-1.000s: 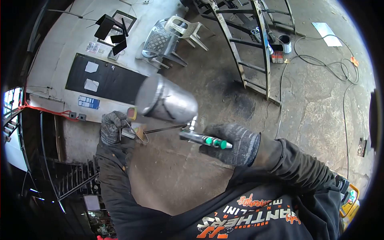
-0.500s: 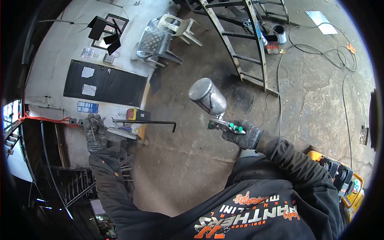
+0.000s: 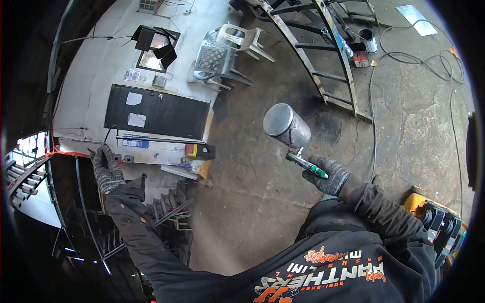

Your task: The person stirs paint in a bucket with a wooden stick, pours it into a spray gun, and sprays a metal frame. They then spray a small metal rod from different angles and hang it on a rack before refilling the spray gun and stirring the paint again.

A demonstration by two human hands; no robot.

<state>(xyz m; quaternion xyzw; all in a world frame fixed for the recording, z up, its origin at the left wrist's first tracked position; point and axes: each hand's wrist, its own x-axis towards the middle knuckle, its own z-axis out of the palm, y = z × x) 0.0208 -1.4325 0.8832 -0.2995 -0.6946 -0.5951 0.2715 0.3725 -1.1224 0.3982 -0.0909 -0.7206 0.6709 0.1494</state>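
Note:
My right hand, in a grey knit glove, is closed around the handle of a spray gun with green knobs. A large silver paint cup sits on the gun, tilted, with dark drips on its side. My left hand, also gloved, reaches far out to the left. Its fingers are pinched at the lower end of a thin, dark, bent wire hook. Beside the hook, a long dark metal rod extends to the right; whether the two touch is hard to tell.
A ladder stands ahead, near a paint can and a hose on the concrete floor. Stacked plastic chairs are by the white wall with a dark door. Yellow-and-black equipment lies at right.
My left hand has gone from open-looking beside the rod to pinching the hook. The rod now appears farther left and higher in view. The spray gun stays in my right hand, turned slightly.

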